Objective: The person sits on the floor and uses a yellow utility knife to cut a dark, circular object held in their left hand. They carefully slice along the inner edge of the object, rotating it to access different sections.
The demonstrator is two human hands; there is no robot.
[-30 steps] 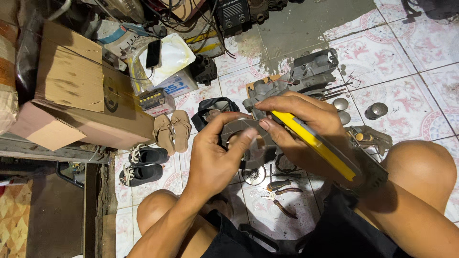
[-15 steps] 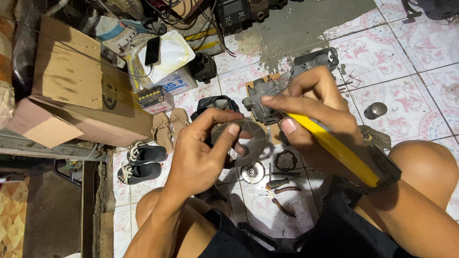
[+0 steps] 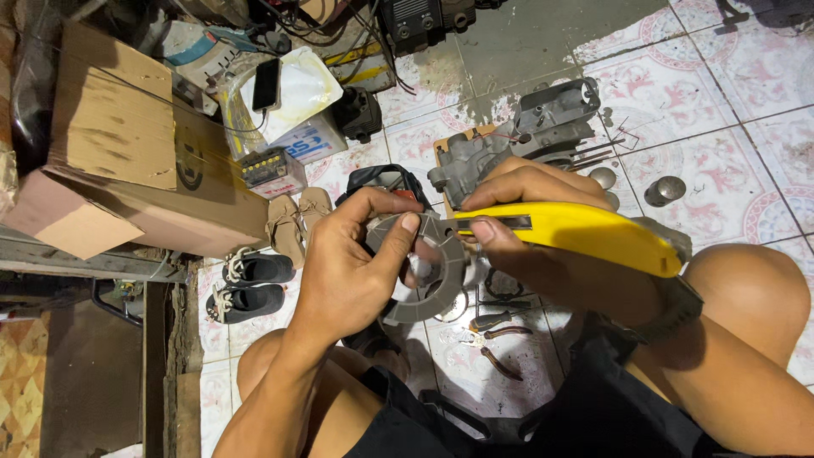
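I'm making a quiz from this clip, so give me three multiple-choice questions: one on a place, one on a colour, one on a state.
1. Where do the black lace-up shoes lie?
A. On the cardboard box
B. On the floor beside the left forearm
C. On the right knee

2. What colour is the utility knife's handle?
A. Yellow
B. Red
C. Green

3. How is the grey metal ring-shaped part held?
A. Lying on the tiles
B. Pinched in the left hand
C. Hanging from a cable

Answers: B, they sit on the tiles there; A, the right hand grips a yellow handle; B, thumb and fingers clamp it.
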